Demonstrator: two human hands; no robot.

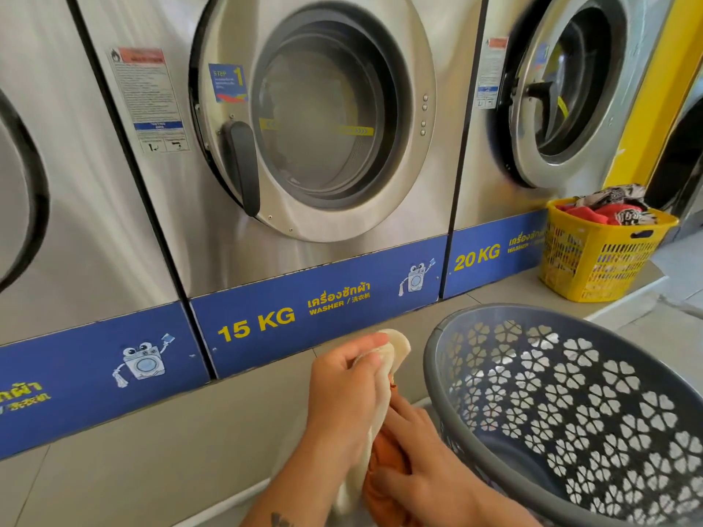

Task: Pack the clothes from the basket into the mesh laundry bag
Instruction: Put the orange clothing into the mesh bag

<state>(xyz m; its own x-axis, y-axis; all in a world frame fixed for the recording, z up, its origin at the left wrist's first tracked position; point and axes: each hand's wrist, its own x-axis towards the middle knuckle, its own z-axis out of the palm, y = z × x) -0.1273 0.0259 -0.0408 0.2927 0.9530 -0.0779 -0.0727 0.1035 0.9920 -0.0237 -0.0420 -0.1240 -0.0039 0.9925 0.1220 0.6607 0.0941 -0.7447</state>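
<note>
Laundromat floor before 15 KG washer (pixel 319 119) | my left hand (pixel 342 397) pinches cream mesh bag (pixel 384 359) rim, bag hanging lengthwise | right hand (pixel 422 450) pressed around orange garment (pixel 384 454) at its mouth, just beside | grey basket (pixel 570 405) right, looks emptied; push goes leftward-down.

Steel washers (pixel 304 146) marked 15 KG and 20 KG; a yellow basket (pixel 601 256) of clothes stands beside them.

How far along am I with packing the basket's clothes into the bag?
The grey basket looks emptied. Your left hand holds the cream bag open while your right hand pushes in an orange garment. Left: finish that and close the bag.
</note>
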